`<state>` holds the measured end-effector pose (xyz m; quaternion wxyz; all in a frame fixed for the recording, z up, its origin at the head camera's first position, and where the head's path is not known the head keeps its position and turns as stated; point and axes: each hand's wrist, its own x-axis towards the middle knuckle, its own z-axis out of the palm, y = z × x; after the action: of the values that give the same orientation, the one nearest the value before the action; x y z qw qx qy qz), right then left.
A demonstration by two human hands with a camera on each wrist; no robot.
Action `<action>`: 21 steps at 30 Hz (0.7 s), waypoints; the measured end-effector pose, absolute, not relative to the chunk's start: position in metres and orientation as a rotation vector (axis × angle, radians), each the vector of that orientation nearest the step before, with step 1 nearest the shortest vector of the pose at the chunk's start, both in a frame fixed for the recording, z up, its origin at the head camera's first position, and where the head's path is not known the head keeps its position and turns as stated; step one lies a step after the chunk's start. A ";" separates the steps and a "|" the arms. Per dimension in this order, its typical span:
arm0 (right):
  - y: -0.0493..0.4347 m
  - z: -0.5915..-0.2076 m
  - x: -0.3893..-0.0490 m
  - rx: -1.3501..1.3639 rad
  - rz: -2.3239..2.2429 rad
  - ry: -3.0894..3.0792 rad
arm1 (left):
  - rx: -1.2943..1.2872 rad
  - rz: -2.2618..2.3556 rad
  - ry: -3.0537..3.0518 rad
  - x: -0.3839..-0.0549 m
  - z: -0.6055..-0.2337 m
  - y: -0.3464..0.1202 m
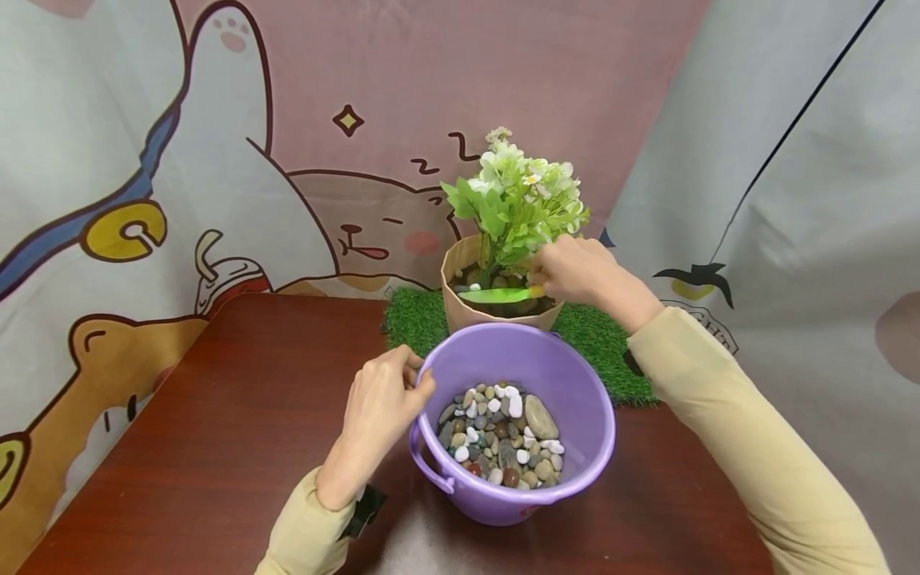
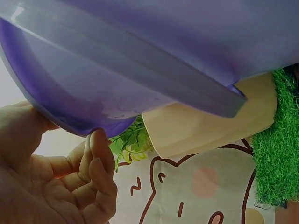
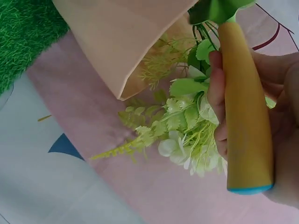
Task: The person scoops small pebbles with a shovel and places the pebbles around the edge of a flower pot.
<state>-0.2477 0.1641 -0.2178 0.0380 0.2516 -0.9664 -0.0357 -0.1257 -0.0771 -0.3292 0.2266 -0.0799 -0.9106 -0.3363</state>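
My right hand (image 1: 577, 270) grips a small garden trowel by its yellow handle (image 3: 247, 112), which has a blue end. The trowel's green blade (image 1: 496, 295) lies low over the stones and soil inside a tan flower pot (image 1: 460, 307). Green leaves and white artificial flowers (image 1: 528, 192) rise from that pot beside the hand. In front stands a purple bucket (image 1: 575, 375) with mixed pebbles (image 1: 496, 439) at its bottom, white, grey, brown and one large tan stone. My left hand (image 1: 384, 395) pinches the bucket's left rim between thumb and fingers, seen from below in the left wrist view.
The pot stands on a green artificial grass mat (image 1: 607, 359) at the back of the brown wooden table (image 1: 287, 383). A cartoon-printed cloth (image 1: 402, 80) hangs behind and around the table. The bucket's handle (image 1: 431, 471) hangs down at its left side.
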 end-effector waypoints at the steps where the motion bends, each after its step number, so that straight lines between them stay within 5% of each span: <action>1: 0.163 -0.218 -0.248 0.762 -0.102 -2.976 | -0.220 -0.928 -2.511 -0.126 -0.329 -0.077; 21: 0.182 -0.204 -0.218 0.799 -0.062 -3.030 | -0.221 -0.935 -2.511 -0.126 -0.329 -0.077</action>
<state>-0.2180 0.1825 -0.2041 0.0036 0.2549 -0.9668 -0.0198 -0.1260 -0.0767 -0.3293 0.2247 -0.0801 -0.9100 -0.3390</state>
